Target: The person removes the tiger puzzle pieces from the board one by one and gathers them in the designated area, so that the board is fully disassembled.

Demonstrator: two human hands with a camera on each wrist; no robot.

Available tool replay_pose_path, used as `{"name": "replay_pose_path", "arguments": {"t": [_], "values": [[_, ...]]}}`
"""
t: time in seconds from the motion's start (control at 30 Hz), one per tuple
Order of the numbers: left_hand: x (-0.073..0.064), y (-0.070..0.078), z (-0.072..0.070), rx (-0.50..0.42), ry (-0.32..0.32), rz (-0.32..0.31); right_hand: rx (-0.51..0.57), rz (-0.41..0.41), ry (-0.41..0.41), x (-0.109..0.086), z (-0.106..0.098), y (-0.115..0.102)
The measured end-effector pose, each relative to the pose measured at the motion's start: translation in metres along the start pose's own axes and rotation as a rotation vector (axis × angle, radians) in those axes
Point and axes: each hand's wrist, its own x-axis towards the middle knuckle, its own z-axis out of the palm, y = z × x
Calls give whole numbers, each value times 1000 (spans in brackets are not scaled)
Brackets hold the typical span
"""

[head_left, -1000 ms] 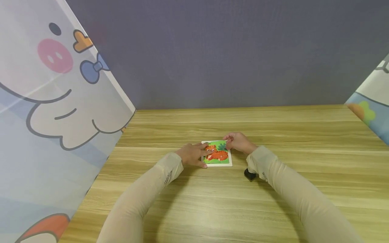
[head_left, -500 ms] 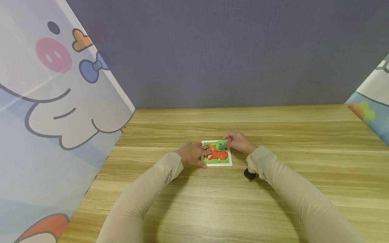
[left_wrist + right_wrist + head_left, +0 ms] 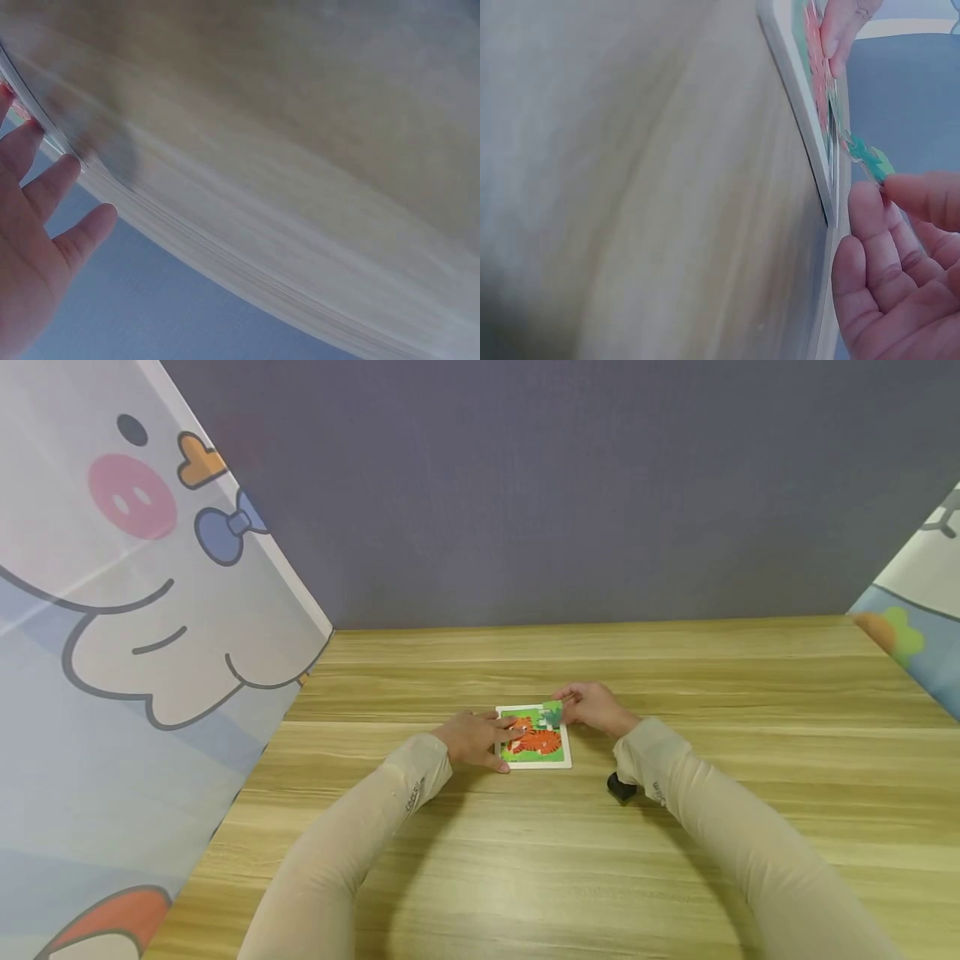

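Observation:
A tiger jigsaw puzzle (image 3: 537,745) in a white tray frame (image 3: 567,757) lies flat on the table. My left hand (image 3: 472,741) rests on the puzzle's left side with fingers spread; the left wrist view shows the hand (image 3: 34,225) at the tray's edge. My right hand (image 3: 594,707) pinches a green puzzle piece (image 3: 552,712) between thumb and finger at the top right corner. In the right wrist view the piece (image 3: 870,157) is tilted up above the tray, and white shows in the slot below it in the head view.
A small black object (image 3: 621,787) sits beside the right cuff. The wooden table (image 3: 487,877) meets a grey panel (image 3: 570,493) at the back. A cartoon-printed wall (image 3: 180,677) stands on the left, another printed panel (image 3: 918,610) on the right.
The right hand has lifted the corner puzzle piece out of its flat place in the tray and shifted slightly right. The left hand stays in place on the puzzle.

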Motion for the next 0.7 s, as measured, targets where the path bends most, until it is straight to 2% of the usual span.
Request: {"name": "replay_pose_path", "arguments": {"t": [0.37, 0.7], "values": [[-1, 1, -1, 26, -10, -5, 17, -8, 3, -8, -15, 9], [-2, 2, 0, 30, -4, -7, 2, -13, 45, -13, -26, 17]]}}
